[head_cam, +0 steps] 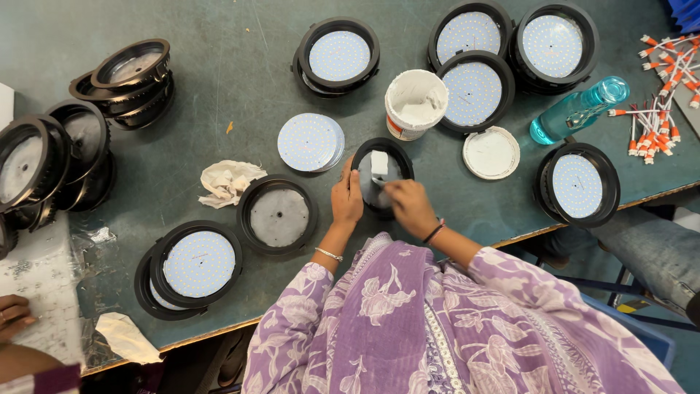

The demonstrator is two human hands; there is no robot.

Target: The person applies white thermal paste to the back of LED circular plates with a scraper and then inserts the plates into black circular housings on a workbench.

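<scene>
A round black lamp housing [383, 151] lies on the green table in front of me, with white paste smeared inside it. My left hand [346, 198] grips its left rim. My right hand [410, 206] holds a small flat spreader over the housing's lower part, its white tip at the paste. An open white tub of paste [415, 102] stands just beyond the housing, its white lid [491, 152] lying to the right.
Black housings fitted with white LED discs [339, 55] surround the spot. A loose stack of LED discs [310, 141], an empty housing [278, 215], a crumpled rag [229, 182], stacked empty housings [131, 69], a blue bottle [577, 109], orange-tipped white wires [660, 117]. Another person's hand [13, 315] at bottom left.
</scene>
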